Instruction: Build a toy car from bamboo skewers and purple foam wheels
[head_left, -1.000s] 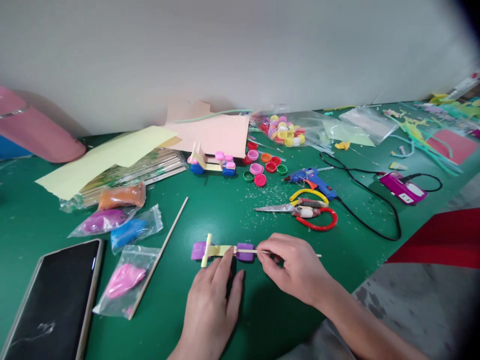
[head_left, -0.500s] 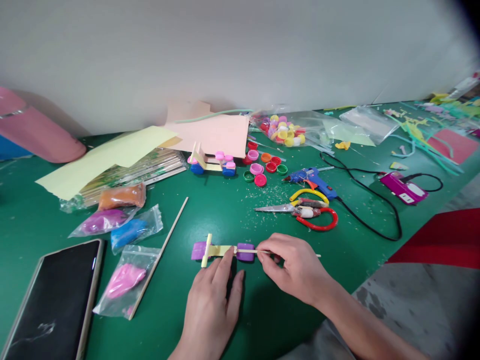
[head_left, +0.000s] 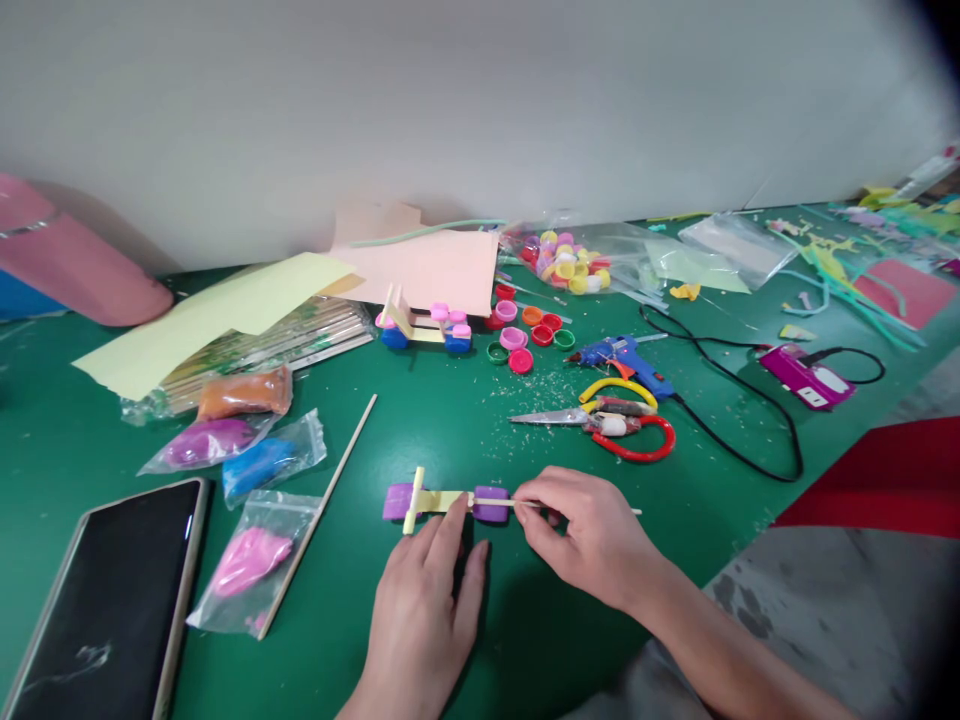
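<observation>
A small craft car with purple wheels [head_left: 491,505], a pale yellow strip body [head_left: 442,501] and an upright yellow crosspiece [head_left: 414,500] rests on the green table. My left hand [head_left: 424,600] lies over its near side, index fingertip pressing on the strip, thumb stretched out apart. My right hand [head_left: 589,530] pinches a thin wooden stick [head_left: 496,502] between thumb and fingers. The stick's left end reaches over the right purple wheel to the strip, close to my left index fingertip; its other end [head_left: 636,512] pokes out beyond my right hand.
Scissors [head_left: 559,416] and a blue glue gun [head_left: 615,355] lie beyond my right hand. A finished-looking car with blue wheels [head_left: 426,333] stands behind, near loose bottle caps [head_left: 514,338]. Leftward are a phone [head_left: 112,600], bagged clay [head_left: 251,562] and another stick [head_left: 319,515].
</observation>
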